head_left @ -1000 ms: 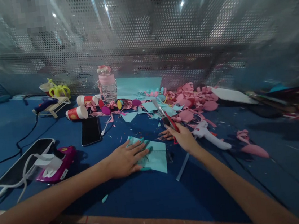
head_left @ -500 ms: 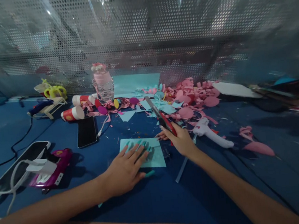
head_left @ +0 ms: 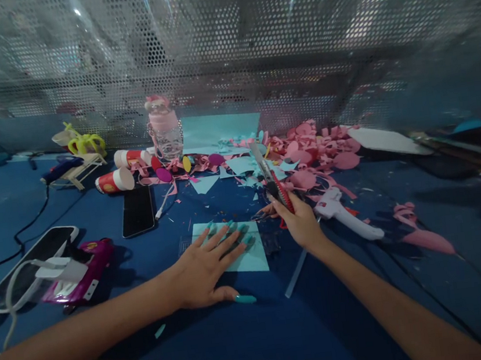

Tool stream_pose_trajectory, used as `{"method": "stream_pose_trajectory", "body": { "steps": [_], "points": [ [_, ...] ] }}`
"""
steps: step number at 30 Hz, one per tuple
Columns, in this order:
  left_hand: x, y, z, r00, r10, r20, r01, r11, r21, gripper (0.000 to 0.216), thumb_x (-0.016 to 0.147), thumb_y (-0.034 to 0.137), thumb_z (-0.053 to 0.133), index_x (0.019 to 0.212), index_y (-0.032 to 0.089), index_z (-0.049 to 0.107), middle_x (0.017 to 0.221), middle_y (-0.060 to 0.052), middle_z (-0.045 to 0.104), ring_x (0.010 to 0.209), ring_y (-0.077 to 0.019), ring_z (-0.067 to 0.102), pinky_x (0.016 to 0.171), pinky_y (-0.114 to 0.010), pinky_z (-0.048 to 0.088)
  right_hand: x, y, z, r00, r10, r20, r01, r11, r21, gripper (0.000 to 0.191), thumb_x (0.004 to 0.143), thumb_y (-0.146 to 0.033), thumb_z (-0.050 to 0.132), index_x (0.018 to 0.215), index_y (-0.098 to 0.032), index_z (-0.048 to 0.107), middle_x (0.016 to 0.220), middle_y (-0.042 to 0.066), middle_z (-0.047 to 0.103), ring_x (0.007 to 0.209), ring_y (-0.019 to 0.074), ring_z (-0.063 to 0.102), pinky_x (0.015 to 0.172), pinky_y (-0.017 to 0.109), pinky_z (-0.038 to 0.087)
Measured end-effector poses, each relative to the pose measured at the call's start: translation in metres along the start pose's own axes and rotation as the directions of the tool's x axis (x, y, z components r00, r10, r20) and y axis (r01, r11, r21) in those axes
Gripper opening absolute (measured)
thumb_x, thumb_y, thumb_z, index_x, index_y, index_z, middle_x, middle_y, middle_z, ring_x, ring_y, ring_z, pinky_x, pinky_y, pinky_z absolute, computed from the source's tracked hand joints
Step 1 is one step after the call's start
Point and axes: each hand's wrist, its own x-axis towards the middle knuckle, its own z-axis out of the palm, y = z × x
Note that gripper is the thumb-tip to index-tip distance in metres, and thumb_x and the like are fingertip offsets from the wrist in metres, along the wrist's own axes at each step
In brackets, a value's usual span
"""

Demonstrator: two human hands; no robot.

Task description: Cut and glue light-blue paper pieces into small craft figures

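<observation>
My left hand point(head_left: 209, 262) lies flat with its fingers spread on a light teal sheet of paper point(head_left: 251, 263), pressing it to the blue tabletop. Long teal nails show at the fingertips. My right hand point(head_left: 300, 222) is closed around a red and black box cutter point(head_left: 281, 189), whose long blade points up and away, above the paper scraps. Under the right hand, scissors point(head_left: 266, 212) seem to be partly hidden. A dark clear object point(head_left: 271, 242) shows beside the paper's right edge; I cannot make out what it is.
A white glue gun point(head_left: 348, 216) with a glue stick lies right of my right hand. Pink paper scraps point(head_left: 303, 155) pile up behind, near a pink-lidded bottle point(head_left: 165, 131). Paper cups point(head_left: 115, 180), a phone point(head_left: 138, 211) and a purple power strip point(head_left: 81, 275) are on the left.
The fingers of my left hand have spread wider on the paper, with the thumb further out. My right hand, still holding the box cutter, has shifted slightly right, and the blade stands steeper.
</observation>
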Motion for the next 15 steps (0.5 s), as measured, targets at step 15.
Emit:
{"method": "stream_pose_trajectory", "body": {
  "steps": [15],
  "points": [
    [0.028, -0.013, -0.006, 0.940, 0.338, 0.043, -0.316, 0.911, -0.267, 0.072, 0.082, 0.053, 0.035, 0.139, 0.013, 0.017, 0.145, -0.010, 0.019, 0.133, -0.0233, 0.017, 0.111, -0.039, 0.007, -0.003, 0.002, 0.004, 0.986, 0.045, 0.163, -0.062, 0.993, 0.103, 0.035, 0.077, -0.045, 0.053, 0.100, -0.019, 0.058, 0.078, 0.004, 0.069, 0.073, 0.0221, 0.065, 0.070, 0.038, 0.053]
  ]
}}
